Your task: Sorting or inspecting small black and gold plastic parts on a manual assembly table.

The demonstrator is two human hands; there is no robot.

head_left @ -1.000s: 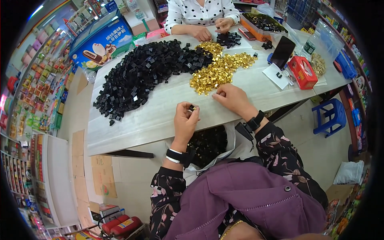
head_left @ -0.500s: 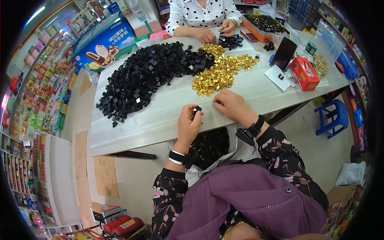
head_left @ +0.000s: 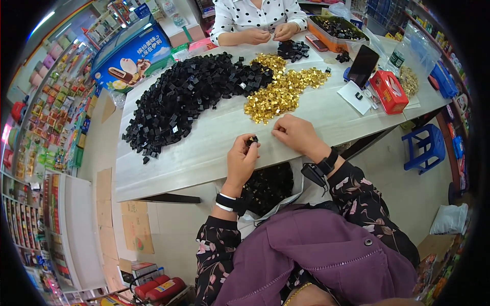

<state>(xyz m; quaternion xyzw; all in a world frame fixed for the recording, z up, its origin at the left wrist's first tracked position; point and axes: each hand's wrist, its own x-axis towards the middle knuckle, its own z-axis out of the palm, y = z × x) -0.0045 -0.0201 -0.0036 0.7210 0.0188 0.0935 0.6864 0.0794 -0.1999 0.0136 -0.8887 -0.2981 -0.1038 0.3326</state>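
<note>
Between the thumb and fingers of my left hand (head_left: 241,159) is a small black square piece (head_left: 251,141) with a bit of gold on it, held just over the table's near edge. My right hand (head_left: 296,133) rests on the tabletop to its right, fingers curled and pressed together; whatever they may hold is hidden. Just beyond that hand lies a heap of small shiny gold pieces (head_left: 273,101). A large curved pile of black square pieces (head_left: 178,97) spreads to the left, touching the gold. Below the table edge, an open white sack (head_left: 297,191) contains many black-and-gold pieces (head_left: 268,188).
Across the table (head_left: 204,153), a co-worker's hands (head_left: 270,34) are beside a small black pile (head_left: 293,50). An orange tub (head_left: 326,41) holds more pieces. A propped phone (head_left: 363,66), red box (head_left: 389,92) and bottle (head_left: 396,60) stand right. A blue stool (head_left: 424,148) is on the floor.
The co-worker's hands have lifted off the small black pile and come together to its left. My hands stay nearly in place; the piece in my left fingers has turned slightly.
</note>
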